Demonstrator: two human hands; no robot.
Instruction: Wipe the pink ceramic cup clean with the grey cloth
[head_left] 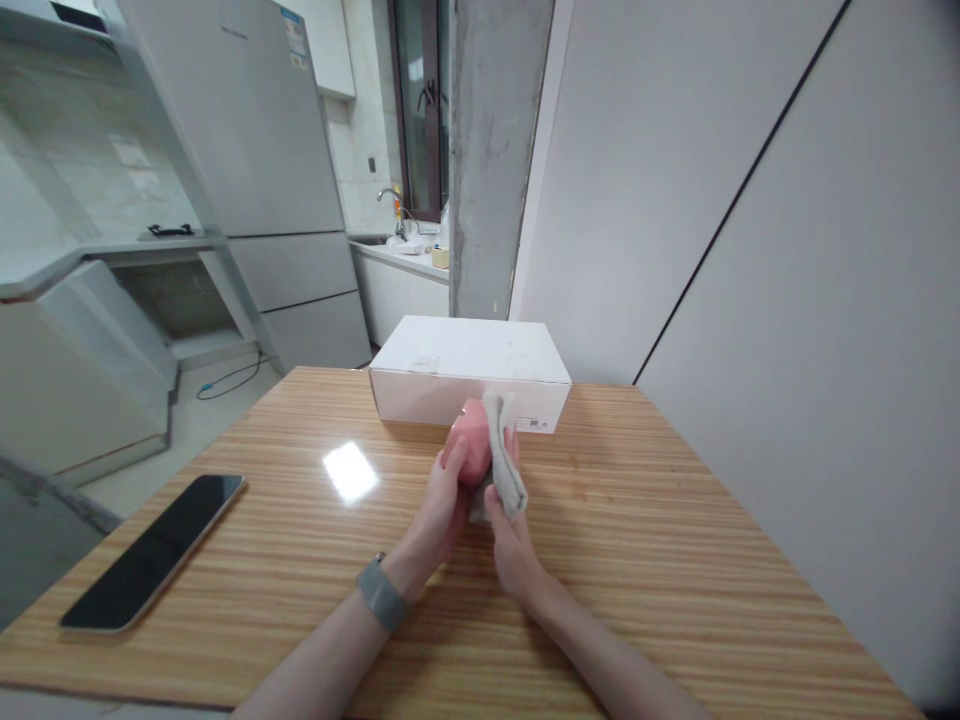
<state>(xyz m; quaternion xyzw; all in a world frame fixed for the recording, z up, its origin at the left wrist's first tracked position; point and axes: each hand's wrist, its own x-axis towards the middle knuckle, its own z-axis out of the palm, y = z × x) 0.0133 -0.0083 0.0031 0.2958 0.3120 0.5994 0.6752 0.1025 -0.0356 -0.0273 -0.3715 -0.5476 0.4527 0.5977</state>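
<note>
My left hand [444, 500] is wrapped round a rounded pink object [471, 440] with a smooth surface; its exact kind does not show. A folded grey cloth [507, 468] lies in my right hand [514, 548], with the thumb pressed on it. The cloth rests against the right side of the pink object, and its upper end sticks up. Both hands are close together above the middle of the table, in front of a white box [469, 348]. The fingers behind the cloth are partly hidden.
The wood-grain table [645, 560] carries a dark-screened phone [154, 555] at the left. Beyond the table stand a grey fridge [270, 150] and a sink counter with a faucet [397, 205]. A pale wall panel [810, 330] borders the right side.
</note>
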